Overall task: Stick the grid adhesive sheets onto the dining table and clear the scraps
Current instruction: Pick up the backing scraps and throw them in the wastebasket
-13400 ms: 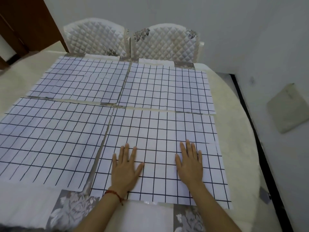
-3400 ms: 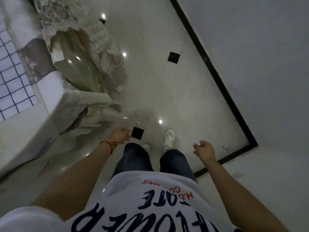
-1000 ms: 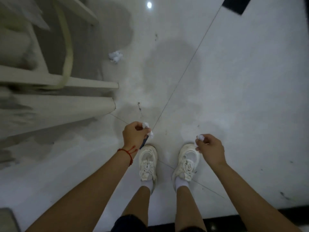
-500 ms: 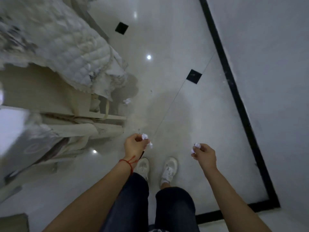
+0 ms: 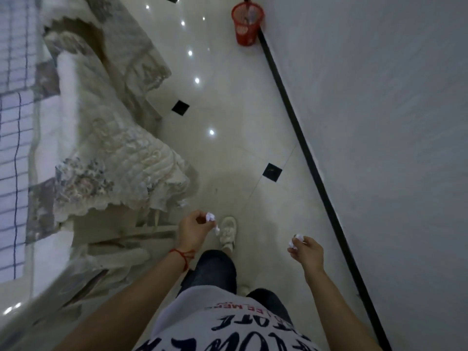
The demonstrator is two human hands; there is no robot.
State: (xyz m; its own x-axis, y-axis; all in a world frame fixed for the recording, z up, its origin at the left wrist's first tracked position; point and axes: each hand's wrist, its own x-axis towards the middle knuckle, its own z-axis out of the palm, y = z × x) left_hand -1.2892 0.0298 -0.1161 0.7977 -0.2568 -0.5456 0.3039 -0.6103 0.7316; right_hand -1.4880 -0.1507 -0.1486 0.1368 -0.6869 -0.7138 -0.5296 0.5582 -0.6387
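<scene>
I stand on the pale tiled floor beside the dining table (image 5: 48, 158). My left hand (image 5: 192, 230), with a red string at the wrist, is shut on a crumpled white paper scrap (image 5: 210, 217). Out to the right, my right hand (image 5: 307, 253) pinches another small white scrap (image 5: 296, 240). Grid adhesive sheets (image 5: 14, 138) cover the table top at the far left edge of the view. Another small scrap (image 5: 182, 203) lies on the floor by the chair.
A red mesh waste basket (image 5: 247, 24) stands far ahead against the wall (image 5: 379, 122). A chair with a quilted white cover (image 5: 121, 160) stands to my left, a second one (image 5: 106, 54) further on. A black floor border (image 5: 304, 148) runs along the wall.
The view has lifted from the floor and my shoes to the passage ahead, bringing the red basket and the table edge into sight. Both hands still hold their scraps.
</scene>
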